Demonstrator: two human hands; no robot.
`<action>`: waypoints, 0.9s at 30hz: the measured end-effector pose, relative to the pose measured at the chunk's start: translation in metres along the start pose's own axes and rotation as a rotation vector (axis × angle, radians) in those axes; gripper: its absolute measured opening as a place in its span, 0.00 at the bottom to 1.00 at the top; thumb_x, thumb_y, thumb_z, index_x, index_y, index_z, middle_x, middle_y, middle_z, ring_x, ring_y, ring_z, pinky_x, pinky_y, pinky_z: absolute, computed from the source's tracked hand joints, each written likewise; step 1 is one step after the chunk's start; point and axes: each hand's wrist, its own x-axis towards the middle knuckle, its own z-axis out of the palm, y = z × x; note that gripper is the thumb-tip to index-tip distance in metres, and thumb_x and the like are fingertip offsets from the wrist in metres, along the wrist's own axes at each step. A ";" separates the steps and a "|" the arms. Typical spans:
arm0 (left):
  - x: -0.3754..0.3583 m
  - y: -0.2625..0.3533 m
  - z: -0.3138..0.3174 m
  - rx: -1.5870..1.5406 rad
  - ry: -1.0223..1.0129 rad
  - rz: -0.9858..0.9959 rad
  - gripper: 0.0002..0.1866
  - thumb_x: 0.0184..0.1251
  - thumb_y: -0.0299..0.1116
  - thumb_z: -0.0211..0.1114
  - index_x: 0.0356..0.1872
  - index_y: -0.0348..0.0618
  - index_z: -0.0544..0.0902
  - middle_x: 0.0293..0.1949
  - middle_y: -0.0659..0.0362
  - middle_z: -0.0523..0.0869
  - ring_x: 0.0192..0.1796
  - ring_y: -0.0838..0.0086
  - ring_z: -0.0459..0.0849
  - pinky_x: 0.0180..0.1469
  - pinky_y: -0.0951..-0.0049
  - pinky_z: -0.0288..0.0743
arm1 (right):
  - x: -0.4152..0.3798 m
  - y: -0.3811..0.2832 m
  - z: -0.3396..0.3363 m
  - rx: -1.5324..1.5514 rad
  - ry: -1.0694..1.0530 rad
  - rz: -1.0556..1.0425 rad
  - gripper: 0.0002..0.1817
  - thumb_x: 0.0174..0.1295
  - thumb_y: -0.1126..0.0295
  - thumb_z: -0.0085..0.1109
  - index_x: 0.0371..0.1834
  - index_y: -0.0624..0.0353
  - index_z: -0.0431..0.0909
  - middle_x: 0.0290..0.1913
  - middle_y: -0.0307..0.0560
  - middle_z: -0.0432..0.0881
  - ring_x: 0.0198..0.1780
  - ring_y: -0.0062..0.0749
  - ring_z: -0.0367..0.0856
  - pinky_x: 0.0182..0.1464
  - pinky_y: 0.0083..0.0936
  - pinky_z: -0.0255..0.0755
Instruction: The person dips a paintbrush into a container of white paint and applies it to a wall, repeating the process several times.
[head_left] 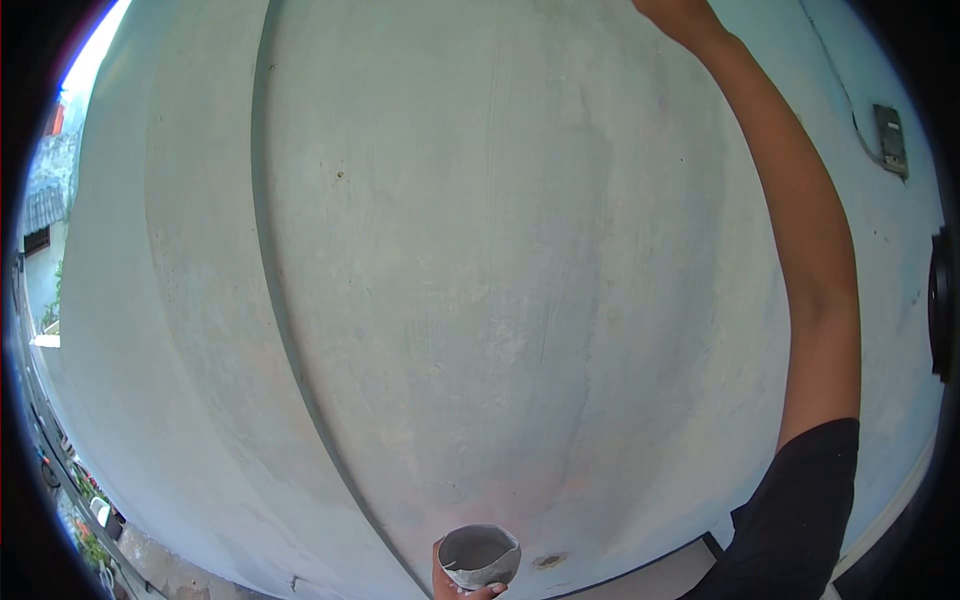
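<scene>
Low in the head view, my left hand (440, 578) is closed around a small pale cup (490, 575) with an uneven, chipped-looking rim. Its inside looks grey, and I cannot make out what it contains. My right arm stretches up along the right side, and only the wrist end of my right hand (682, 18) shows at the top edge. Its fingers lie outside the picture, so whatever they hold is hidden. Before me stands a large pale grey-green wall (480, 280) with faint streaks and patches.
A raised vertical edge (265, 200) runs down the wall's left part. At upper right hangs a dark electrical box (889, 140) with a cable. A small hole (549, 562) marks the wall near the cup. Outdoor buildings and plants (88, 545) appear far left.
</scene>
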 end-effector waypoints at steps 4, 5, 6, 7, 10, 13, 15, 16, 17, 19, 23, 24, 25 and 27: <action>0.005 -0.031 0.020 -0.087 0.075 0.005 0.46 0.50 0.39 0.82 0.70 0.40 0.66 0.62 0.51 0.79 0.64 0.61 0.78 0.64 0.58 0.74 | -0.016 0.007 0.017 0.071 0.134 0.241 0.08 0.67 0.76 0.61 0.47 0.64 0.83 0.46 0.53 0.86 0.49 0.44 0.85 0.54 0.34 0.77; 0.006 -0.039 0.021 0.004 0.058 0.022 0.45 0.50 0.40 0.82 0.69 0.40 0.67 0.62 0.51 0.79 0.64 0.61 0.79 0.64 0.58 0.75 | -0.033 -0.003 0.022 0.077 0.022 0.129 0.08 0.67 0.76 0.60 0.47 0.64 0.83 0.45 0.52 0.87 0.46 0.42 0.85 0.52 0.34 0.77; 0.007 -0.045 0.023 0.095 0.039 0.040 0.44 0.50 0.41 0.82 0.68 0.39 0.69 0.62 0.52 0.79 0.63 0.62 0.79 0.63 0.58 0.75 | -0.051 -0.014 0.025 0.082 -0.088 0.017 0.08 0.68 0.76 0.60 0.47 0.64 0.83 0.44 0.52 0.87 0.43 0.40 0.85 0.50 0.34 0.78; 0.009 -0.047 0.029 0.092 0.043 0.041 0.44 0.50 0.41 0.82 0.68 0.39 0.69 0.62 0.52 0.79 0.63 0.62 0.79 0.63 0.58 0.75 | -0.072 -0.022 0.027 0.083 -0.090 -0.023 0.08 0.67 0.75 0.63 0.47 0.61 0.84 0.47 0.50 0.87 0.46 0.39 0.85 0.54 0.33 0.79; 0.023 -0.048 0.054 -0.058 0.075 0.064 0.44 0.50 0.43 0.82 0.67 0.39 0.70 0.61 0.52 0.80 0.63 0.61 0.79 0.63 0.57 0.75 | -0.130 -0.069 -0.002 0.360 -0.225 -0.202 0.08 0.65 0.71 0.68 0.46 0.58 0.84 0.43 0.46 0.87 0.46 0.36 0.86 0.54 0.32 0.79; 0.035 -0.022 0.080 -0.137 0.030 0.010 0.49 0.48 0.46 0.85 0.69 0.40 0.66 0.62 0.51 0.79 0.63 0.61 0.80 0.64 0.57 0.76 | -0.180 -0.127 -0.041 0.699 -0.569 -0.115 0.07 0.63 0.74 0.68 0.44 0.59 0.84 0.42 0.45 0.87 0.41 0.35 0.86 0.47 0.29 0.80; 0.031 -0.034 0.087 -0.144 -0.012 -0.066 0.50 0.47 0.46 0.85 0.70 0.41 0.64 0.62 0.50 0.79 0.63 0.61 0.80 0.64 0.57 0.76 | -0.192 -0.131 -0.053 0.803 -0.671 -0.048 0.07 0.63 0.75 0.68 0.43 0.59 0.84 0.42 0.44 0.87 0.38 0.34 0.86 0.45 0.28 0.80; 0.033 -0.037 0.091 -0.150 -0.050 -0.126 0.51 0.47 0.46 0.85 0.70 0.41 0.63 0.62 0.50 0.79 0.63 0.61 0.80 0.64 0.57 0.75 | -0.193 -0.126 -0.056 0.934 -0.765 0.028 0.08 0.62 0.76 0.68 0.44 0.59 0.84 0.43 0.44 0.87 0.36 0.32 0.85 0.43 0.27 0.80; 0.034 -0.038 0.098 -0.153 -0.051 -0.119 0.51 0.47 0.46 0.85 0.70 0.41 0.63 0.62 0.50 0.79 0.63 0.61 0.80 0.64 0.57 0.75 | -0.191 -0.121 -0.057 1.063 -0.855 0.105 0.08 0.62 0.76 0.68 0.44 0.59 0.84 0.43 0.44 0.87 0.35 0.31 0.83 0.41 0.27 0.80; 0.038 -0.035 0.114 -0.194 -0.020 0.072 0.50 0.48 0.44 0.85 0.69 0.41 0.64 0.61 0.50 0.79 0.63 0.61 0.80 0.63 0.57 0.76 | -0.174 -0.097 -0.051 0.927 -0.824 0.065 0.08 0.63 0.75 0.67 0.45 0.59 0.84 0.44 0.44 0.87 0.34 0.30 0.82 0.41 0.26 0.80; 0.039 -0.033 0.116 -0.171 0.001 0.084 0.50 0.48 0.44 0.85 0.69 0.41 0.64 0.61 0.50 0.79 0.63 0.61 0.80 0.63 0.58 0.76 | -0.114 -0.051 -0.041 0.524 -0.537 0.186 0.09 0.67 0.72 0.64 0.49 0.57 0.85 0.48 0.46 0.87 0.42 0.33 0.84 0.49 0.31 0.81; 0.042 -0.047 0.111 -0.144 -0.008 0.109 0.50 0.48 0.45 0.85 0.69 0.41 0.64 0.61 0.50 0.79 0.63 0.61 0.80 0.63 0.58 0.76 | -0.096 -0.040 -0.037 0.412 -0.460 0.207 0.10 0.67 0.74 0.64 0.50 0.57 0.84 0.52 0.50 0.86 0.48 0.38 0.87 0.56 0.37 0.81; 0.041 -0.055 0.107 -0.117 -0.014 0.126 0.50 0.48 0.45 0.85 0.69 0.41 0.64 0.61 0.50 0.79 0.62 0.61 0.80 0.62 0.58 0.76 | -0.069 -0.034 -0.047 0.394 -0.428 0.231 0.09 0.67 0.74 0.62 0.48 0.60 0.84 0.47 0.50 0.87 0.43 0.36 0.85 0.51 0.34 0.80; 0.039 -0.053 0.102 -0.113 0.017 0.144 0.50 0.47 0.46 0.86 0.69 0.41 0.64 0.61 0.50 0.79 0.62 0.61 0.80 0.62 0.58 0.77 | -0.036 -0.006 -0.045 0.383 -0.396 0.255 0.08 0.68 0.75 0.60 0.46 0.64 0.83 0.43 0.50 0.87 0.38 0.35 0.84 0.45 0.32 0.78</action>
